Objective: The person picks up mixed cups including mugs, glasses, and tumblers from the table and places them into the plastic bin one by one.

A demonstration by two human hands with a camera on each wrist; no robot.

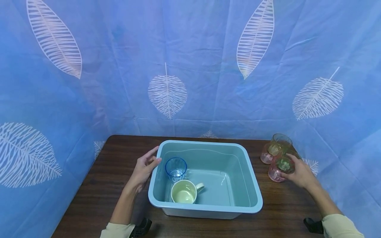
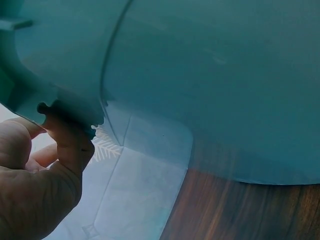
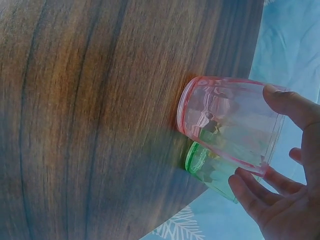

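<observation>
A light blue plastic tub (image 1: pixel 205 209) stands on the table, holding a clear blue glass (image 1: pixel 176 168) and a pale green mug (image 1: pixel 184 192). At the tub's left rim, my left hand (image 1: pixel 146 169) grips the edge with bent fingers; in the left wrist view some fingertips are hidden under the rim. My right hand (image 1: pixel 299 172) holds a clear pink glass (image 3: pixel 232 122) by its upper part, thumb on one side and fingers on the other. Behind that glass in the right wrist view is a green glass (image 3: pixel 212 172), partly hidden.
An amber glass (image 1: pixel 282 140) and another pinkish glass (image 1: pixel 266 158) stand close behind the held one, near the right table edge. The dark wooden table (image 1: pixel 98 191) meets a blue curtain (image 1: pixel 205 99) with white leaf prints at the back and sides.
</observation>
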